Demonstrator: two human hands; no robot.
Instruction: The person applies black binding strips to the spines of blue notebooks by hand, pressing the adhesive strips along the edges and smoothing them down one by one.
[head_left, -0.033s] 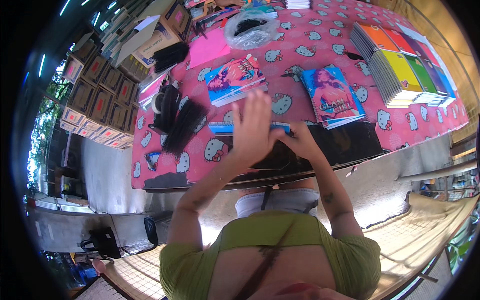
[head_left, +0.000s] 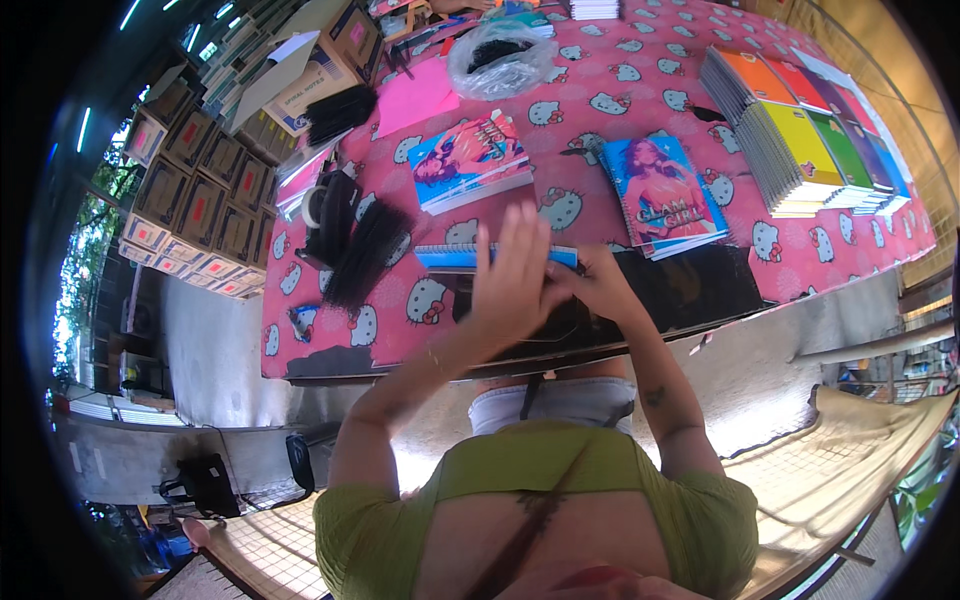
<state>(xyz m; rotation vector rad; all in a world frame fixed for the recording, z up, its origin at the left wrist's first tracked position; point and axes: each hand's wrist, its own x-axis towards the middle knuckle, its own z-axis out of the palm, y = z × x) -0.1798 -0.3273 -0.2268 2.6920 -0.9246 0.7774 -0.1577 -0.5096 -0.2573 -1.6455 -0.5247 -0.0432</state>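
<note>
A blue spiral notebook (head_left: 445, 257) stands tilted near the front edge of the table, its coil edge facing up. My left hand (head_left: 512, 275) is open, fingers stretched out flat against the notebook and covering its middle. My right hand (head_left: 598, 285) pinches the notebook's right end with bent fingers; whether it holds anything else there is hidden. Beyond them lies a small stack of notebooks (head_left: 470, 165) with pink and blue illustrated covers. Another stack of such notebooks (head_left: 665, 195) lies to the right, coils on its left side.
Bundles of black plastic coils (head_left: 365, 255) and a tape dispenser (head_left: 318, 215) lie to the left. Farther back are a pink sheet (head_left: 420, 95) and a clear plastic bag (head_left: 500, 65). Stacked colourful notebooks (head_left: 800, 145) stand far right. Cardboard boxes (head_left: 205, 150) are piled left of the table.
My left hand has shifted slightly toward me and to the right along the notebook. My right hand and the notebook are almost where they were.
</note>
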